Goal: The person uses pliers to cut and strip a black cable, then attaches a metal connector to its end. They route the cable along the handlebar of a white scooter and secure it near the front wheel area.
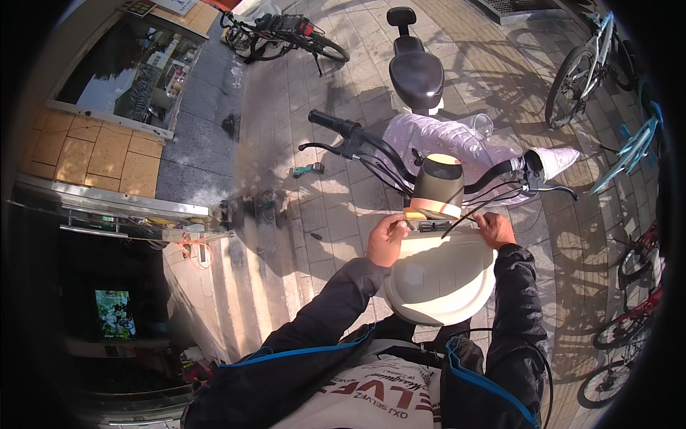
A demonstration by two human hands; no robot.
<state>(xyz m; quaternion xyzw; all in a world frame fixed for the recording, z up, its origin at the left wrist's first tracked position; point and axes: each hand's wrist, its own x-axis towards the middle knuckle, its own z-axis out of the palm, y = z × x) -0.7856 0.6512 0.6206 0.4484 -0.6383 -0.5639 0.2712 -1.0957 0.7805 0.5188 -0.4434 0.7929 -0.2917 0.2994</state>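
A cream plastic box is at the front of an electric bike, below a dark headlamp housing with pale trim. My left hand is pinched at the box's top left beside a small yellow piece; what its fingertips hold is unclear. My right hand is closed at the top right edge, near a black cable; its fingertips hide what they grip. Between my hands is a black fitting. A lilac padded cover hangs over the handlebar, behind which is the black seat.
A green power tool lies on the paving to the left. Steps lead to a dark shop doorway. A parked bike stands at the back left; more bicycles, including red ones, line the right.
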